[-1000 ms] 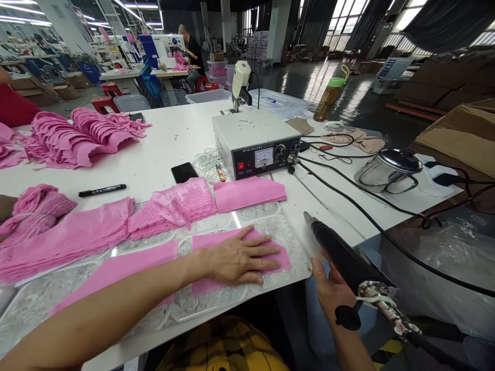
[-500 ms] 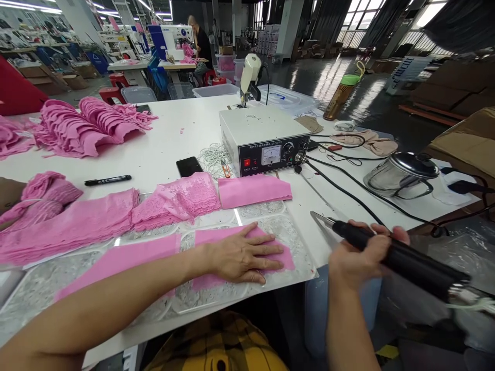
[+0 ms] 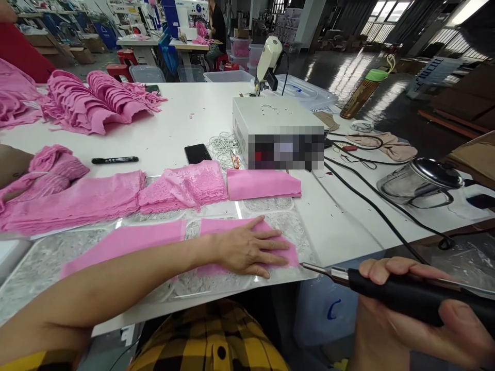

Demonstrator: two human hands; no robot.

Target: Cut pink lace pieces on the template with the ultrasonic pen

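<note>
My left hand [image 3: 249, 248] lies flat with fingers spread on a pink fabric piece [image 3: 286, 252], pressing it onto a clear scratched plate [image 3: 216, 288] at the table's front edge. My right hand [image 3: 417, 314] is closed around a black handheld cutting tool [image 3: 390, 291] whose metal tip points left, just off the fabric's right end. A second pink piece [image 3: 124, 245] rests on the plate under my left forearm.
Behind the plate lie stacks of pink fabric [image 3: 263, 184] and lace [image 3: 183, 186]. A white control box [image 3: 278, 131] with cables, a phone [image 3: 197, 153], a marker [image 3: 114, 160], a steel pot [image 3: 419, 181] and a bottle [image 3: 361, 93] stand on the white table. A person works at a sewing machine far behind.
My right hand has brought the tool down and nearer, with its tip now by the fabric's right end. My left hand has stayed flat on the fabric.
</note>
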